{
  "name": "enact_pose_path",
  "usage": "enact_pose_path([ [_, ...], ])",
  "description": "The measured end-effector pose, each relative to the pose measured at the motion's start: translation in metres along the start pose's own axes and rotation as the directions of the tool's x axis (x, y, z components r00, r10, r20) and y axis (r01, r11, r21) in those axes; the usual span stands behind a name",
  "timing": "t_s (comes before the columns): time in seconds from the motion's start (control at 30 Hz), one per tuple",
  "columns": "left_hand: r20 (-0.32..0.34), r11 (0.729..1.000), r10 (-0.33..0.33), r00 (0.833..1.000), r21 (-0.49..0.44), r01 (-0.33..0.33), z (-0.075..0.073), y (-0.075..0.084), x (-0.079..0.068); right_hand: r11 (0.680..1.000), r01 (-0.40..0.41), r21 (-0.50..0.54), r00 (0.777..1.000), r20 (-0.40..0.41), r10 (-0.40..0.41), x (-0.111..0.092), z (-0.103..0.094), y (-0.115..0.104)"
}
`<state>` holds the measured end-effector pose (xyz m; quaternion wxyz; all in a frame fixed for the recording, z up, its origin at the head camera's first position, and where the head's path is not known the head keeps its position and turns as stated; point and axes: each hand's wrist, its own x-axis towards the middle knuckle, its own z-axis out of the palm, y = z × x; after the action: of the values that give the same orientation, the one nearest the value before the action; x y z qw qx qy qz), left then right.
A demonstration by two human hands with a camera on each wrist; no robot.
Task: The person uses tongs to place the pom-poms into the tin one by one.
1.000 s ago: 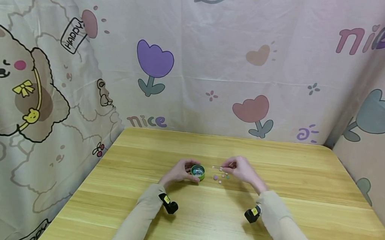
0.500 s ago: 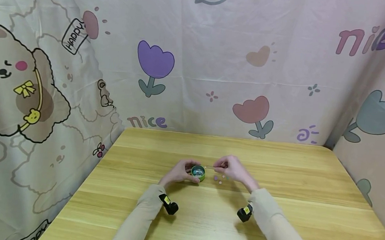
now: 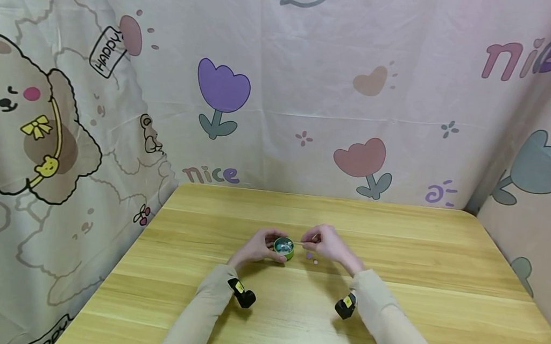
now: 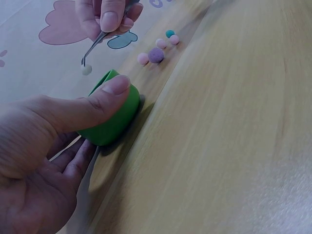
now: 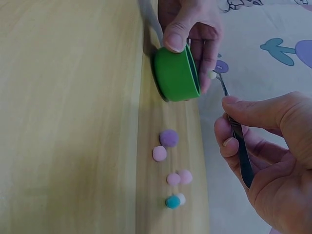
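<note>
My left hand [image 3: 261, 245] holds a small green cup [image 5: 174, 75] upright on the table, thumb on the near wall and fingers round the far side. Pinched in my right hand [image 3: 326, 244] is a pair of tweezers [image 5: 240, 148], whose bent tips grip a small whitish pom-pom [image 4: 87, 69]. That pom-pom hangs over the cup's opening, judging by the head view. On the table to the right of the cup lie a purple pom-pom [image 5: 168, 138], several pink pom-poms [image 5: 159, 154], a teal pom-pom [image 5: 172, 201] and a white one [image 5: 182, 199].
The wooden table [image 3: 263, 322] reaches back to a printed cloth [image 3: 283, 75], which also hangs on the left and right sides. A black wrist camera [image 3: 244, 297] sits on the left sleeve, another camera [image 3: 345, 306] on the right.
My right hand has moved left with the tweezers and the whitish pom-pom, from above the loose pom-poms to the cup. My left hand and the cup have stayed in place.
</note>
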<state>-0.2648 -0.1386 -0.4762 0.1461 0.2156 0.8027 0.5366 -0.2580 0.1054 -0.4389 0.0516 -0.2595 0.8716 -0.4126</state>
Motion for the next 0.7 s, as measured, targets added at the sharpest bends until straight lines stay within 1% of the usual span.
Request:
enact_pose_path([
  [0.1,0.001,1.000,-0.005,1.000,-0.003,0.005,0.0005,-0.0006,0.0004,1.000,-0.002,0.011,1.000,0.007,0.002,0.0009,0.0018,0.0001],
  [0.27,0.003,1.000,0.009,1.000,0.007,-0.009,0.0004,-0.0011,-0.0001,1.000,-0.008,0.011,1.000,0.008,0.007,0.0012,0.0025,-0.0014],
  [0.5,0.006,1.000,0.003,1.000,-0.010,-0.003,0.0008,-0.0007,-0.0002,1.000,-0.019,0.023,1.000,0.023,0.019,0.0023,0.0044,-0.0010],
  [0.7,0.008,1.000,0.014,1.000,-0.001,-0.014,0.0001,-0.0008,-0.0010,0.997,-0.054,0.061,0.998,0.032,0.052,0.0014,0.0053,-0.0029],
])
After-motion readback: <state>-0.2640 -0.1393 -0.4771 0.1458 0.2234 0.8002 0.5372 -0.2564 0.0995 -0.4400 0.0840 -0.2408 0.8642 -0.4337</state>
